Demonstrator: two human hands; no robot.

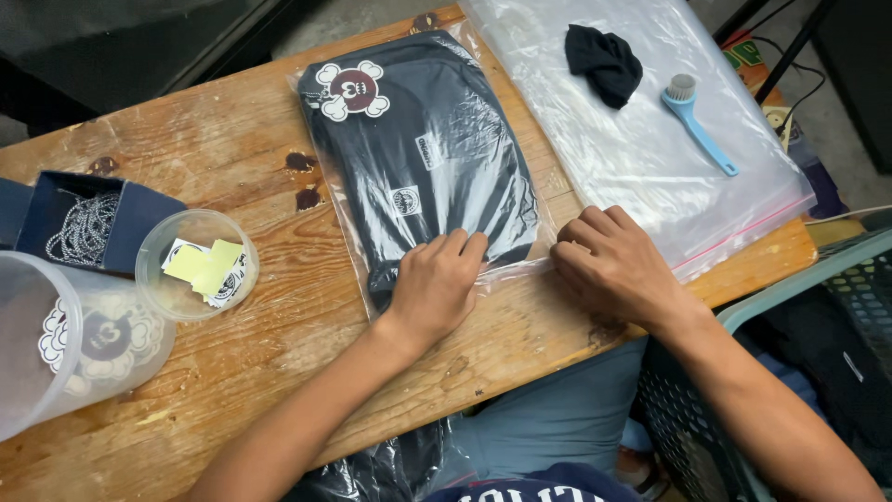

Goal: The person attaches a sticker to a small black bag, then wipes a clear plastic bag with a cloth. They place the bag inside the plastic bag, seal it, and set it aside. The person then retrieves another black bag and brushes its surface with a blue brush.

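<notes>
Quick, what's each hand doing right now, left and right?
Left hand: palm down, pressing flat on the bagged dark garment.
Right hand: fingers curled, pinching the clear bag's open edge.

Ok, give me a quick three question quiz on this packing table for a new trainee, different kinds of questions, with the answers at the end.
1. True or false: the left hand presses on the clear bag holding the dark folded garment.
2. Which lies on the empty zip bag at the far right? A) a blue brush and a black cloth B) scissors C) a tape roll
3. Fill in: the small round plastic cup holds stickers and a yellow ____.

Key:
1. True; the right hand rests at the bag's open edge beside it.
2. A: the blue brush and black cloth.
3. Slip of paper.
</notes>
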